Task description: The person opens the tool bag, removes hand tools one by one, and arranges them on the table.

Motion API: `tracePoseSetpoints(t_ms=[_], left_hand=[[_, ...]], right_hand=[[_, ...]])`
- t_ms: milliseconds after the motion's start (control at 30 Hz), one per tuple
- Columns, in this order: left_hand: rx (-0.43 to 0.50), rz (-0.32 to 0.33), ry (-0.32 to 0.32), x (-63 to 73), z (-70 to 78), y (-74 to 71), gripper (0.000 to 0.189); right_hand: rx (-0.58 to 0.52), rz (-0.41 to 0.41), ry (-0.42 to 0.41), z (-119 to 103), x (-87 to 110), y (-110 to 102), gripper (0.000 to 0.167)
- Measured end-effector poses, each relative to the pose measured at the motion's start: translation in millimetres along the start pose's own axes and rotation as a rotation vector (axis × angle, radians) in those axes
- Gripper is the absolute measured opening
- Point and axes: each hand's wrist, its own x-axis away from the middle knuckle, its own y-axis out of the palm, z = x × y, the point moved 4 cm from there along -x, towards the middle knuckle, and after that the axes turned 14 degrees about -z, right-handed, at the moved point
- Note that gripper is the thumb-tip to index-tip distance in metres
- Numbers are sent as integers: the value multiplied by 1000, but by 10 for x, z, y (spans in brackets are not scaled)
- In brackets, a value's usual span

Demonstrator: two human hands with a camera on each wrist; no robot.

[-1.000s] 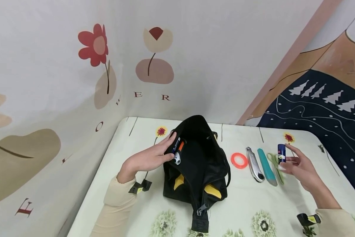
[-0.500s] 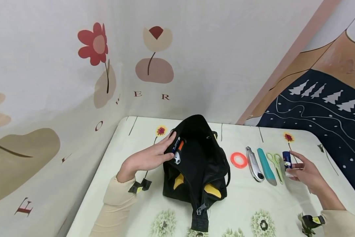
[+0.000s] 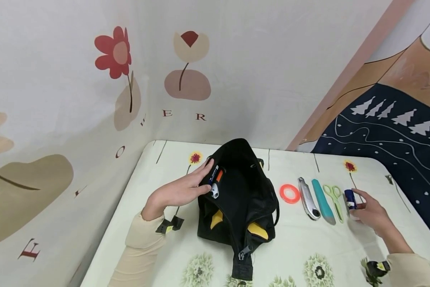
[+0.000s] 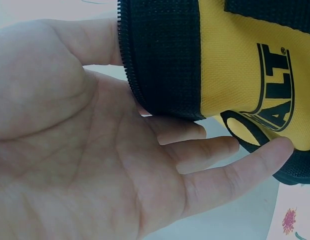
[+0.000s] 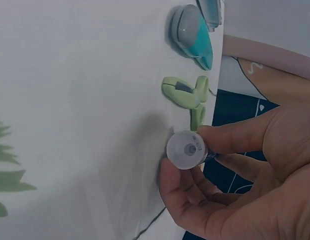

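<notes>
At the left edge of the open black and yellow tool bag [image 3: 243, 211], my left hand [image 3: 182, 193] pinches the fabric. The thumb is inside the zipper edge and the fingers lie along the yellow outer side [image 4: 235, 65]. Near that thumb, a dark blue pen-like item [image 3: 213, 174] and an orange and white item [image 3: 215, 193] sit inside the bag. On the right, my right hand [image 3: 374, 217] holds a blue glue stick [image 3: 349, 197] between thumb and fingers, low over the tabletop. Its white round end [image 5: 177, 151] faces the right wrist camera.
Left of the glue stick lie green scissors [image 3: 337, 205], a teal tool [image 3: 322, 201], a grey utility knife [image 3: 309, 202] and an orange tape roll [image 3: 283, 194], in a row right of the bag. Printed cloth walls [image 3: 258, 79] rise behind the table.
My right hand has moved the glue stick slightly right, away from over the scissors, and lowered it toward the table. My left hand stays at the bag's edge.
</notes>
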Motion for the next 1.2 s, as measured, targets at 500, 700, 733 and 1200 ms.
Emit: tracePoseSetpoints(t_ms=[500,700,733,1200], left_hand=[[-17,6,5,-4,-9,-6,77],[-17,1,-3,-11,5,-6,78],[-14,0,-4,-9,5,-6,78],[13,-6,-15,15,20,-11,78]], right_hand=[[58,-2,1,34,-6,12,83],[60,4,12,34,19,-6,80],[73,14,7,24,29,-13,80],[99,537,-157,-586,190,56,53]])
